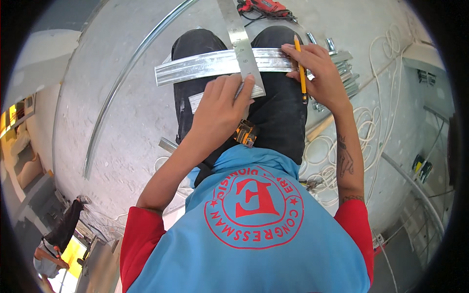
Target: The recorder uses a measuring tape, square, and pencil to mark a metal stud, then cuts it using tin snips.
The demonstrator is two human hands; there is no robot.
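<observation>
A ribbed, shiny metal channel [200,66] lies across my thighs. Over it runs a steel ruler [239,41], pointing away from me, its near end at my left hand [222,105]. That hand is closed, thumb and fingers pinching the ruler; the fingertips are partly hidden. Under the same hand a shorter ribbed metal strip [196,101] shows at both sides. My right hand [317,68] grips the channel's right end, with a yellow pencil [300,71] held upright against the fingers. A yellow-and-black tape measure [246,133] sits between my thighs.
A red power tool [264,7] lies beyond my knees. Cut metal pieces [344,73] are heaped to the right, near coiled white cable [364,119]. A long curved metal strip [110,97] lies on the floor at left. Another person [61,239] is at the lower left.
</observation>
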